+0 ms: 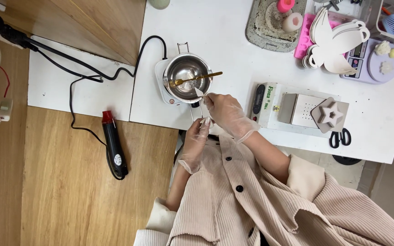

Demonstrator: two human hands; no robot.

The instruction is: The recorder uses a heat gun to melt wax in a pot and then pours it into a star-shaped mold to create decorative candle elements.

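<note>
We work at a white table (233, 27) set over a warm wooden floor (69, 191). Near its front-left corner a steel pot (188, 75) sits on a small white hotplate (163, 86), a gold spoon (197, 78) lying across the rim. Our gloved right hand (224, 114) pinches a small white piece (199, 92) at the pot's near rim. Our gloved left hand (198, 136), at the table's front edge, pinches the pot's handle, mostly hidden. A black heat gun (114, 146) lies on the floor, its cable trailing over a white board (55, 86).

Craft workshop, melting pot (188, 75), moulds (329, 114), scale (370, 64)
</note>
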